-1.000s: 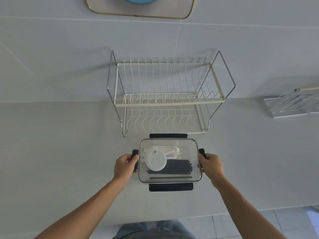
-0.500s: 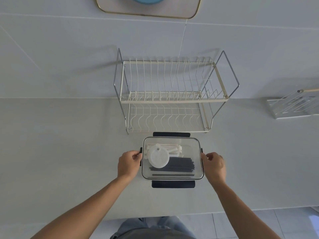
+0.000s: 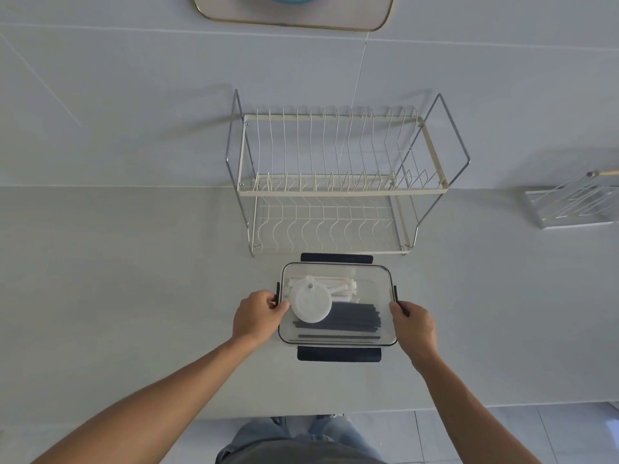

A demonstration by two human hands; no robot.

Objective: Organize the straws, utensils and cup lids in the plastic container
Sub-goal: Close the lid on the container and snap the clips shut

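**Side latches next, lid already seated**

With the clear lid [image 3: 365,286] already lying on the plastic container [image 3: 385,339], seems to be at the closing step: items packed, side clips being pressed home. Worded as a judgement, since the latch state is too small to read.

Container resting on the counter [image 3: 134,296], just in front of the wire dish rack [image 3: 335,192]. Inside the container: white cup lid [image 3: 311,304] toward the left wall, white utensils [image 3: 338,286] along the far side, dark straws [image 3: 351,321] along the near side, partly under the cup lid. Dark front flap [image 3: 339,353] on the near edge and dark rear flap [image 3: 336,258] on the far edge both splayed outward, so apparently not yet fastened.

Left hand [image 3: 258,316] against the container's left wall, fingers curled round the edge at the small side clip. Right hand [image 3: 413,321] against the right wall, fingers likewise curled on the rim. Narrow grips, both holding the container itself.

To do it well:
- Press both side clips inward together, evenly, so the container stays put and does not slide into the rack.
- Keep the lid flat while squeezing; a lifted corner would stop the clip seating.
- Then fold the near and far flaps over.
- Avoid tilting, or the cup lid may shift over the straws.
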